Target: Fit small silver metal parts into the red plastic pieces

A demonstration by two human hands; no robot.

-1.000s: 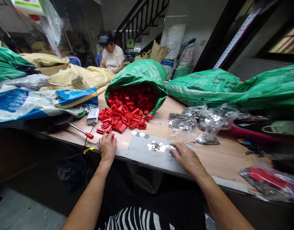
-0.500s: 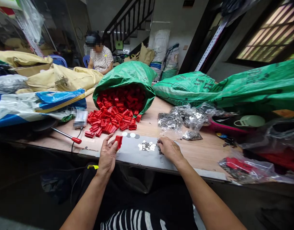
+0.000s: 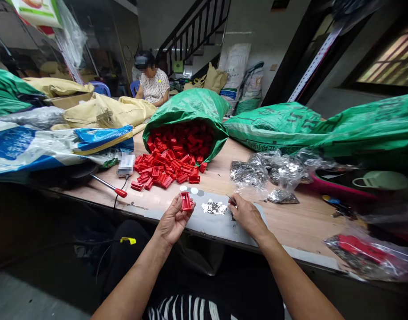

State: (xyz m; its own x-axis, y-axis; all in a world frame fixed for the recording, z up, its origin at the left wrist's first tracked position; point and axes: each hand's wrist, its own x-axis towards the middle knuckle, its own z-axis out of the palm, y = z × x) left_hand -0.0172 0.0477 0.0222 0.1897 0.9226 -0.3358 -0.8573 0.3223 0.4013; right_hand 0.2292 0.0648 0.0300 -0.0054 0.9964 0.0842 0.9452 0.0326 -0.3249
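Note:
My left hand (image 3: 174, 218) holds a small red plastic housing (image 3: 186, 201) between thumb and fingers, its hollow side turned up towards me. Closed in a pinch, my right hand (image 3: 247, 214) grips a thin metal piece (image 3: 231, 199), whose kind I cannot make out. It hovers at the right part of a grey mat (image 3: 204, 224). Between the two hands lies a pile of small shiny metal discs (image 3: 214, 207). Tiny dark parts (image 3: 233, 218) show partly beneath my right hand. Several pale round discs (image 3: 193, 190) lie behind the red housing.
A green sack (image 3: 190, 104) spills red housings (image 3: 167, 169) onto the table. Bags of metal parts (image 3: 248, 173) lie to the right, near a pink tray (image 3: 340, 186). A red-tipped lever (image 3: 120, 192) juts out at left. Another person (image 3: 153, 84) sits across the table.
My left hand has moved right, towards the disc pile, and turned the red housing so its hollow side shows. My right hand stays by the pile. The view has shifted left.

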